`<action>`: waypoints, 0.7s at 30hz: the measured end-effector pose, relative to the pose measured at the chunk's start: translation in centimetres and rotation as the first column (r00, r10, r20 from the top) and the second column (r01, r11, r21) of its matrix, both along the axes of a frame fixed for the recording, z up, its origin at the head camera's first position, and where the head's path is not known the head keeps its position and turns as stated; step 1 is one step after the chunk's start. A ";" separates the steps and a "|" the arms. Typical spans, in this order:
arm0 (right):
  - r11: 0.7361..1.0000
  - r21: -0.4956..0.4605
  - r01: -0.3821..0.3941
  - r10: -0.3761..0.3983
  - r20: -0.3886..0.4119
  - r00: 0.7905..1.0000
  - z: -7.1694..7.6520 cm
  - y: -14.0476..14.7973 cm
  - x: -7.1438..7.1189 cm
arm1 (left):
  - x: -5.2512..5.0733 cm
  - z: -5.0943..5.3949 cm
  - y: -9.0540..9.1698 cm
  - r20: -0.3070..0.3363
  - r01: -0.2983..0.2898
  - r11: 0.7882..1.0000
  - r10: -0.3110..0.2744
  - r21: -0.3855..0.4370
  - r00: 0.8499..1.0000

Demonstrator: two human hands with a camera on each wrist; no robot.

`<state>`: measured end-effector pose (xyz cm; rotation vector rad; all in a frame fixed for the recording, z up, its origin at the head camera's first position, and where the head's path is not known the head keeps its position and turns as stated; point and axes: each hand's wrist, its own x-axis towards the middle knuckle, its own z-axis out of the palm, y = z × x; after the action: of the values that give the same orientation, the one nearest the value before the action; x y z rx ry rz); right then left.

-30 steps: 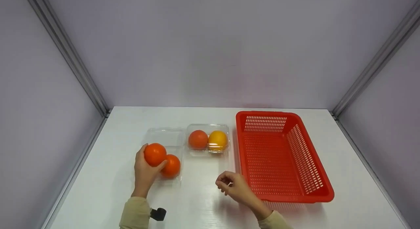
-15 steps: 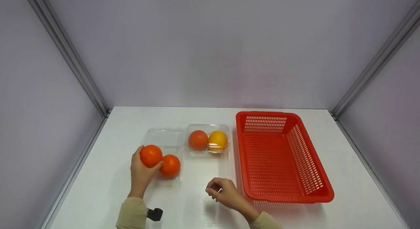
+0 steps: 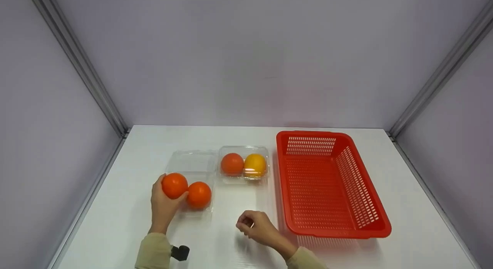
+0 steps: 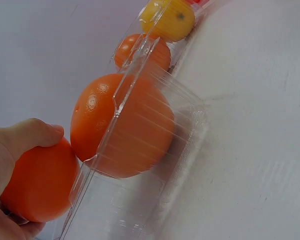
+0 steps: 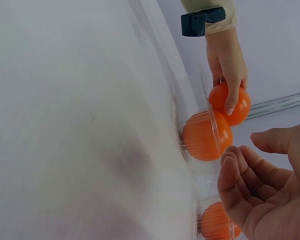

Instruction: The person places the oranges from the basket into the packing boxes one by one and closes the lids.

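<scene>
My left hand point(image 3: 163, 207) grips an orange point(image 3: 174, 185) between thumb and fingers, at the left part of an open clear plastic clamshell box point(image 3: 194, 161). A second orange point(image 3: 199, 195) sits in that box's right part, right beside the held one. In the left wrist view, the held orange point(image 4: 42, 182) is at the box's rim, partly above it. My right hand point(image 3: 259, 227) hovers over the table left of the red basket, fingers loosely curled around nothing. The right wrist view also shows these loosely bent fingers point(image 5: 237, 187) with nothing in them.
Behind and to the right stands another clear box point(image 3: 243, 148), holding a reddish-orange fruit point(image 3: 232, 163) and a yellow-orange fruit point(image 3: 255, 165). A large red perforated basket point(image 3: 319, 192) occupies the right side. Walls enclose the white table point(image 3: 115, 207) at back and sides.
My left hand has shifted left and slightly toward me with the orange, lowering it at the box. My right hand has drifted left and a little nearer, away from the basket.
</scene>
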<state>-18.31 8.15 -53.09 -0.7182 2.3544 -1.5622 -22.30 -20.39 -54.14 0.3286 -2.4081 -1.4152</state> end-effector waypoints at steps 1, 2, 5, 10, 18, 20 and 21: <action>1.000 0.006 0.001 -0.001 -0.004 1.000 0.0 -0.1 -0.1 | 0.0 0.0 0.0 0.008 0.000 1.000 0.000 0.003 1.000; 1.000 0.013 0.001 -0.001 -0.007 1.000 -0.1 -0.2 -0.2 | 0.0 -0.1 -0.1 0.012 0.001 1.000 -0.001 0.005 1.000; 0.999 0.035 -0.001 0.002 -0.022 1.000 -0.3 -0.4 -0.5 | 0.1 -0.2 -0.2 0.022 0.002 1.000 -0.002 0.015 1.000; 0.998 0.058 0.000 0.003 -0.039 0.999 -0.6 -0.8 -0.9 | 0.2 -0.5 -0.5 0.021 0.000 1.000 0.000 0.020 1.000; 0.997 0.081 0.014 -0.011 -0.037 0.999 -0.8 -1.5 -1.1 | 0.2 -0.6 -0.8 0.045 0.003 1.000 -0.003 0.006 0.999; 0.996 0.089 0.016 -0.012 -0.044 0.999 -1.0 -1.8 -1.1 | 0.2 -0.6 -0.8 0.058 0.006 1.000 -0.005 -0.005 0.998; 0.996 0.091 0.017 -0.013 -0.047 0.999 -1.1 -1.9 -1.1 | 0.2 -0.5 -0.8 0.064 0.007 1.000 -0.006 -0.009 0.998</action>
<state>-19.46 6.28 -54.16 -0.7259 2.4525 -1.4478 -22.08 -21.16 -54.67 0.3694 -2.4681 -1.4164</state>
